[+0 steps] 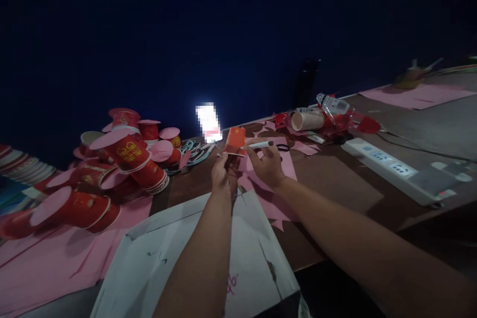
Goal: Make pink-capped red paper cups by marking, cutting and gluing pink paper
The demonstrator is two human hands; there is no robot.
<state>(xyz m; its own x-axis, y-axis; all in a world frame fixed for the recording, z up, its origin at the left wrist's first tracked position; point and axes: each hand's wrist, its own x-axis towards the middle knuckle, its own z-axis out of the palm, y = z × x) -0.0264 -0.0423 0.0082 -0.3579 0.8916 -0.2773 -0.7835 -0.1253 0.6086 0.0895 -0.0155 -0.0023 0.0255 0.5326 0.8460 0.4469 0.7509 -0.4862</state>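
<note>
My left hand (223,171) is closed around a small red paper cup (235,139), its pale edge towards me. In my right hand (269,164) a white marker (259,144) with a dark end is pinched between the fingers. The marker's left end is at the cup's right side; whether it touches the cup I cannot tell. Below my hands lies cut pink paper (288,174). Beyond the cup, a lit phone screen (208,121) stands at the table's far side.
Several red paper cups (130,151) with pink paper discs are heaped at left over pink sheets (48,273). A white box (160,253) lies under my forearms. A coiled cable (196,154), stacked paper cups (308,120) in plastic and a power strip (380,164) are on the table.
</note>
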